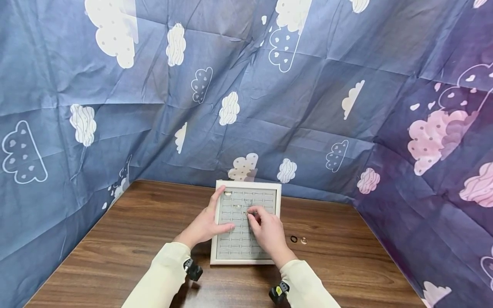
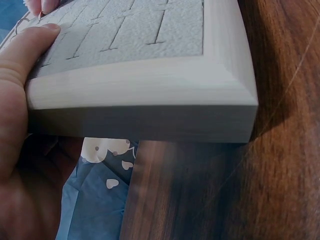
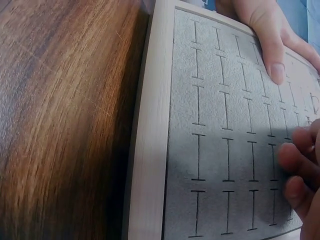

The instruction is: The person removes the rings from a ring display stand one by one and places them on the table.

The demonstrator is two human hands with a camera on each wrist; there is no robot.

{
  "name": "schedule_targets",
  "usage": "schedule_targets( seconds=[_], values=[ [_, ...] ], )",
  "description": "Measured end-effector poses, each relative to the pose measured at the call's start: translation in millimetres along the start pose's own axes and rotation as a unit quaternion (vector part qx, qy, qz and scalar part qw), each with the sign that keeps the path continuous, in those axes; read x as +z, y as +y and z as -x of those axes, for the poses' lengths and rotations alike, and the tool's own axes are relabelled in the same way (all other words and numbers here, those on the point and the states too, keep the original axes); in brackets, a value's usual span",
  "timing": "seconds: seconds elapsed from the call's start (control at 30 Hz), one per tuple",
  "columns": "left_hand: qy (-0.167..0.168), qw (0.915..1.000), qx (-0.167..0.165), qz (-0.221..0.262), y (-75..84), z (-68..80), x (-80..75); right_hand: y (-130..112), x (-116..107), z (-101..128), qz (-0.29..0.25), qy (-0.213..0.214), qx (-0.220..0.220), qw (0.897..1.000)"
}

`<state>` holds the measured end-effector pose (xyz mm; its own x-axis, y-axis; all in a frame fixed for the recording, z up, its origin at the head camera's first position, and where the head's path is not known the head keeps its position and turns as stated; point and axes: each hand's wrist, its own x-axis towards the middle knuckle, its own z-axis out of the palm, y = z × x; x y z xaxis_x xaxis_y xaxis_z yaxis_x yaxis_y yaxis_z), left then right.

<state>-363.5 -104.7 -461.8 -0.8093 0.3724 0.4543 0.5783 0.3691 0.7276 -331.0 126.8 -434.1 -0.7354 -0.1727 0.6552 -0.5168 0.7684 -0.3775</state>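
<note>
1. Nearest the head camera are two cream sleeves, each with a small black wrist camera strapped at the cuff; from them the hands reach forward to one landmark, the square white-framed ring tray with grey slotted velvet (image 1: 246, 222).
2. The right hand (image 1: 269, 231) hovers over the tray's middle, fingertips drawn together in a pinch on a small silvery ring (image 1: 251, 212) at a slot. The ring is tiny, so a fine fingertip pinch suits it; in the right wrist view the fingertips (image 3: 295, 165) are blurred and the ring itself cannot be made out.
3. The left hand (image 1: 206, 224) clasps the tray's left edge, thumb (image 3: 272, 60) laid on the velvet and fingers along the frame, which seems meant to keep the light tray from sliding under the other hand's push.
4. The tray lies flat on the brown wood-grain table (image 1: 135, 239), near its far edge, and looks mostly unfilled: besides the pinched ring I count about three small pieces in its upper rows, though they are too small to be sure.
5. Right of the tray, apart from it, two loose rings lie on the table: one dark ring (image 1: 294, 239) and one pale metallic ring (image 1: 304, 241) just beside it.
6. Behind the tray, a blue cloud-printed cloth (image 1: 308, 107) walls in the table.
</note>
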Motion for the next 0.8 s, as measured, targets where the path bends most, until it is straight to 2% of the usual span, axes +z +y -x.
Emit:
schedule_targets(
  seconds=[0.37,0.6,0.8],
  values=[
    [0.003,1.0,-0.003,-0.005,-0.6,-1.6,1.0,4,-1,3,0.034,0.003,-0.057,0.998],
    [0.002,0.9999,-0.012,0.002,-1.3,-0.9,1.0,11,-1,4,-0.001,-0.002,-0.079,0.997],
    [0.001,0.9998,-0.018,0.006,-1.6,0.3,1.0,12,-6,6,-0.046,-0.008,-0.073,0.996]
  ],
)
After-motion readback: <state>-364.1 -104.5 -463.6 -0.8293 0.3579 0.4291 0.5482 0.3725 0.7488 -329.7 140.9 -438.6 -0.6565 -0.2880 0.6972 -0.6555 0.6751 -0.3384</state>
